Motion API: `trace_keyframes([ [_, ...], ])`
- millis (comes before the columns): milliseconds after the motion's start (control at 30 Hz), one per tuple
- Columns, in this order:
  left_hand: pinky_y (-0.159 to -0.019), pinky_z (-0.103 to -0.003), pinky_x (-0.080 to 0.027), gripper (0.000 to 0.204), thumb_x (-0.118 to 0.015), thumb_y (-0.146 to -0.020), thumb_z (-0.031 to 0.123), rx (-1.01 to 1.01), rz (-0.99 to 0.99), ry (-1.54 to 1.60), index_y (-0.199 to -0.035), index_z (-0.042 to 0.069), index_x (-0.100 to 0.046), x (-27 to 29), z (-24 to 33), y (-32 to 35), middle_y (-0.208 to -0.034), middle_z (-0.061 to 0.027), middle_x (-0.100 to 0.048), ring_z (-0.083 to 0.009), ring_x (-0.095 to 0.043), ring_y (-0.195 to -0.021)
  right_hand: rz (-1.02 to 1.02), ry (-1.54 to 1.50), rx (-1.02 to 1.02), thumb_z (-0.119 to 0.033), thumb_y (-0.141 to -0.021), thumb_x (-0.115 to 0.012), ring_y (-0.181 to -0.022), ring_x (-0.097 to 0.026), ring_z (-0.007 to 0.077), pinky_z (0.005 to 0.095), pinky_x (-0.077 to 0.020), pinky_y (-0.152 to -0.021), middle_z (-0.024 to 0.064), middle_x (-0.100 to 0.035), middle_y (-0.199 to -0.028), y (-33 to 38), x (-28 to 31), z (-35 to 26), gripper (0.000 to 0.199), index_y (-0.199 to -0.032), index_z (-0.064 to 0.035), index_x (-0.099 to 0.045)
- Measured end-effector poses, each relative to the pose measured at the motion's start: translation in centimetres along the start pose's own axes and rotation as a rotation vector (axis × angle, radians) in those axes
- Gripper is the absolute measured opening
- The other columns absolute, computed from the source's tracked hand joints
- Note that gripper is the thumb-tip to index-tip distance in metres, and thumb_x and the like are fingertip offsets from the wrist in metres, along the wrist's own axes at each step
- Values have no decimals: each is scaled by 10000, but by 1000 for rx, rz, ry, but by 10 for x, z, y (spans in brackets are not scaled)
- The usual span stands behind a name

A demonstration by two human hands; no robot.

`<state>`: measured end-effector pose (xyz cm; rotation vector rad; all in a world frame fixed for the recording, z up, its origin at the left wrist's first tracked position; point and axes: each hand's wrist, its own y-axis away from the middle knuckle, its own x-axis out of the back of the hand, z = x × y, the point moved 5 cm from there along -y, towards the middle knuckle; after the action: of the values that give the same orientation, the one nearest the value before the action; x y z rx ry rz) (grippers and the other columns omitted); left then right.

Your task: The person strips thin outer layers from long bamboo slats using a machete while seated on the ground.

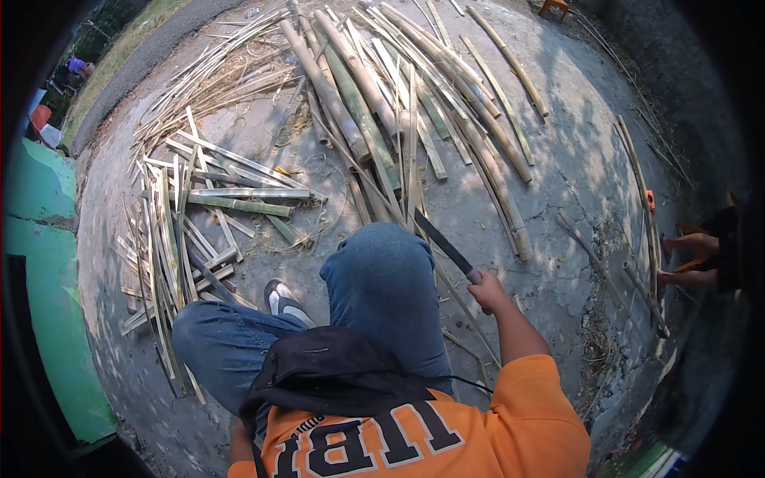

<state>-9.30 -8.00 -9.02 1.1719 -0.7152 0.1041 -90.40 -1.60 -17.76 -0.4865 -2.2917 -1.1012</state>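
Observation:
My right hand (488, 292) is closed around the handle of a machete (445, 244), out to the right of my raised knee. Its long dark blade slants up and left, the tip close to upright-looking bamboo strips (410, 139) beyond the knee. Only a bit of my left arm (240, 440) shows at the lower left, and the left hand is hidden. Ahead lie thick bamboo poles (357, 99), some tan and some green. To the left is a loose pile of split bamboo pieces (253, 191), next to my sandalled foot (284, 299).
Thin bamboo sticks (183, 80) spread over the ground at the far left. A green wall (52, 311) borders the left side. At the right edge another person's bare legs (689, 279) show beside long bamboo poles (637, 191). A black bag (335, 368) rests against my front.

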Motion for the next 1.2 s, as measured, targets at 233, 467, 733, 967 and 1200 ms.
trace_keyframes([
  [233,-760,-453,-568,423,-668,-962,223,-2,-12,8,-1353,95,-569,-1,2,0,-1138,-88,-685,-270,-695,-980,140,81,70,-244,-789,-779,-864,-732,369,468,-557,-769,206,-744,-937,6,3,12,392,-1122,-50,-709],
  [467,-760,-455,-570,427,-668,-961,220,1,-6,45,-1356,94,-568,7,-15,1,-1139,-90,-686,-272,-697,-982,388,10,-37,-247,-810,-781,-876,-723,387,479,-544,-785,198,-739,-920,-4,10,3,326,-1056,-45,-708],
  [733,-761,-456,-571,431,-668,-960,215,9,10,53,-1360,93,-567,14,-24,3,-1141,-92,-687,-274,-699,-985,506,-96,0,-281,-812,-809,-899,-721,387,477,-539,-798,195,-741,-942,-69,13,-38,333,-1029,-50,-705],
  [967,-762,-458,-573,435,-668,-958,212,66,46,63,-1364,92,-567,32,-39,4,-1142,-94,-688,-277,-701,-987,574,-144,6,-336,-824,-827,-913,-711,405,494,-539,-811,205,-740,-976,-141,4,-107,366,-1030,-59,-705],
  [1200,-762,-459,-574,439,-668,-957,208,136,126,113,-1367,91,-566,72,-76,25,-1144,-95,-690,-279,-703,-989,631,8,15,-332,-831,-818,-957,-714,418,501,-540,-840,206,-744,-1028,-239,-10,-167,357,-1038,-65,-703],
])
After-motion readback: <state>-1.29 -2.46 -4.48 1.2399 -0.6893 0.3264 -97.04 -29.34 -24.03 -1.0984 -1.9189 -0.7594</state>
